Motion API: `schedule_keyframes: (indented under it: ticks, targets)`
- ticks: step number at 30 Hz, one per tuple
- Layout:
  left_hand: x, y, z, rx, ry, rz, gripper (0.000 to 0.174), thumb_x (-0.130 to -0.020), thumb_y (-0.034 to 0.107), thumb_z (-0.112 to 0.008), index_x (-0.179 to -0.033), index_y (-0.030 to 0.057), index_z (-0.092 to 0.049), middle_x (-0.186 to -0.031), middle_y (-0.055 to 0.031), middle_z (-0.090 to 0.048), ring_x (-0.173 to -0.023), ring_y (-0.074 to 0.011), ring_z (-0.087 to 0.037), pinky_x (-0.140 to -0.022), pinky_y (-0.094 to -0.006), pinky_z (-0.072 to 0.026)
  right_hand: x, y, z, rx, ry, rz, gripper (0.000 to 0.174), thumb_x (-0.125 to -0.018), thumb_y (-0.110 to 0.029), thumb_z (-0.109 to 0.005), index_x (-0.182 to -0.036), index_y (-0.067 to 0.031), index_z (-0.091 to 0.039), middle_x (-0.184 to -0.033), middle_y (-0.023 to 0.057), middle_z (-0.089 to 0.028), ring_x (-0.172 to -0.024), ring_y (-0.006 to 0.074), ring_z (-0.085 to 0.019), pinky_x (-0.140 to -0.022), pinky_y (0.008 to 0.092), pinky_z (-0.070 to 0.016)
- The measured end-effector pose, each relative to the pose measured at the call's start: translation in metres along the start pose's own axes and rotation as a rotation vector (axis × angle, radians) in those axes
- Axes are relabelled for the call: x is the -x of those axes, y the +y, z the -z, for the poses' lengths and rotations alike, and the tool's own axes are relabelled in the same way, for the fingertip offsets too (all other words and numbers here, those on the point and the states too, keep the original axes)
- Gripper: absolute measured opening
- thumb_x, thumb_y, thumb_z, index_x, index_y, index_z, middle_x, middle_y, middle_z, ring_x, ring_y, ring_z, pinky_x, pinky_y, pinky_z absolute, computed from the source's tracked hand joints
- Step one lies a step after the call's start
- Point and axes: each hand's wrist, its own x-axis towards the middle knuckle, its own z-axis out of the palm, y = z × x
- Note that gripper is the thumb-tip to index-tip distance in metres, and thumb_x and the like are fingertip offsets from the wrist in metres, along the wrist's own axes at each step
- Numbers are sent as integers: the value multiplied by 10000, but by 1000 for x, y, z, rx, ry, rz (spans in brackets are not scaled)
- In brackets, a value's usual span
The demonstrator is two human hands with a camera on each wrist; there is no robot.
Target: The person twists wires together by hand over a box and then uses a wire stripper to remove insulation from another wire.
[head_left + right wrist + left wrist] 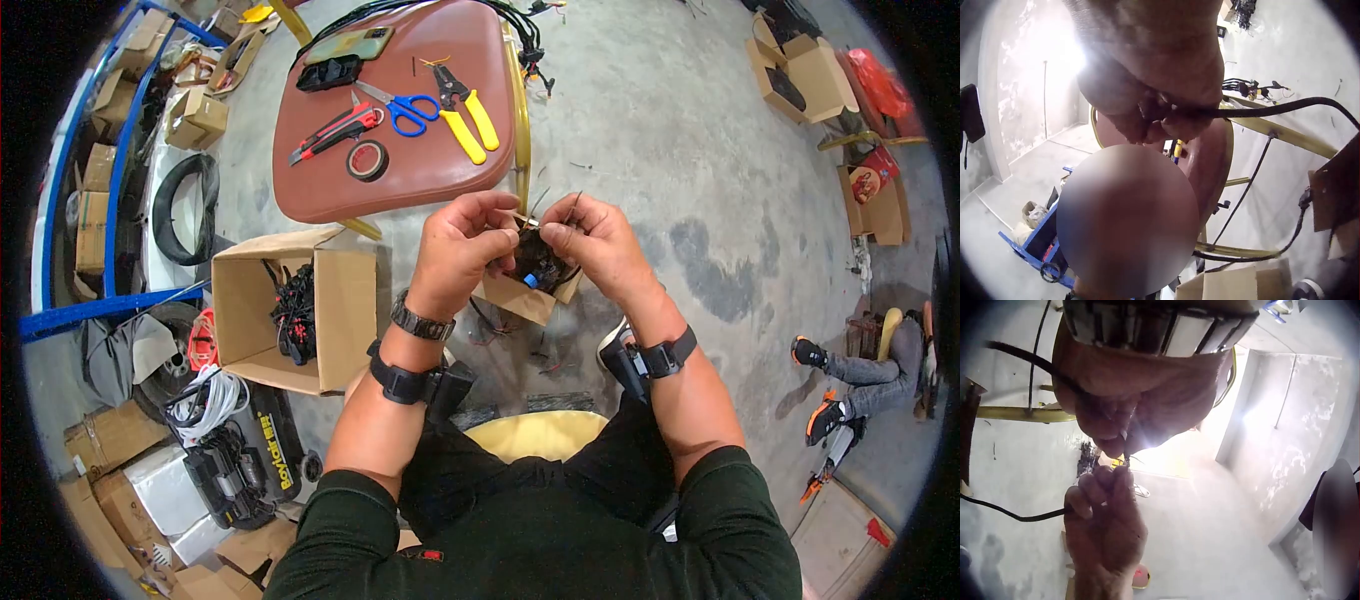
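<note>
My left hand (465, 240) and right hand (600, 245) meet fingertip to fingertip in the head view, just in front of the chair. The left one pinches the end of a black cable (1032, 357), which trails off to the side in the left wrist view. Between the right thumb and fingers is the end of another black cable (1272, 109), curving away in the right wrist view. Thin bare ends show at the fingertips; their join is mostly hidden by the fingers. Below the hands stands a small carton (518, 298) with dark contents and a blue cap.
On the chair's red-brown seat (420, 190) lie yellow-handled wire strippers (468, 125), blue scissors (408, 110), a utility knife (335, 133), a tape roll (367, 160) and a phone (350, 43). An open carton (235, 330) holds black cables at left. Another person's legs (870, 375) are at right.
</note>
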Motion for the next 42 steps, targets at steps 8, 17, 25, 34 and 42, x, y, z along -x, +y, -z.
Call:
schedule_keyframes:
  ticks: [8, 17, 25, 34, 42]
  targets:
    - [2, 8, -1, -9, 1, -2, 351, -808, -5, -644, -1155, 1, -588, -834, -38, -623, -575, -91, -562, -458, -204, -395, -1, 2, -5, -149, -56, 40, 216, -841, -48, -681, -1038, 34, -645, -936, 60, -691, -824, 103, -637, -749, 258, -522]
    - [1, 3, -3, 39, 6, -5, 334, -821, 16, -653, -1149, 2, -596, -846, -34, -630, -594, -97, -578, -457, -200, -394, 1, -2, -5, -222, -62, -20, 185, -845, -48, -685, -1012, 24, -647, -923, 69, -688, -812, 113, -636, -737, 262, -524]
    - [-1, 3, -2, -74, -39, 15, 279, -842, 25, -633, -1120, 4, -621, -836, -36, -646, -594, -75, -574, -470, -189, -404, 1, -4, -6, -185, -31, 24, 107, -858, -47, -673, -937, 14, -634, -853, 46, -675, -770, 102, -629, -702, 250, -522]
    - [1, 9, -5, -96, -45, 28, 296, -848, 57, -613, -1142, 24, -627, -734, -27, -642, -561, -48, -538, -473, -184, -402, -2, 3, -6, 66, 9, 23, 101, -828, -55, -684, -915, -12, -655, -773, 10, -659, -696, 57, -593, -605, 222, -478]
    - [-4, -5, -1, -248, -72, -102, 304, -849, 33, -587, -1150, 14, -619, -724, -20, -635, -614, -65, -564, -546, -201, -433, -3, 8, -7, 41, -28, -28, 104, -814, -64, -688, -900, -7, -675, -783, 18, -672, -690, 60, -592, -616, 229, -482]
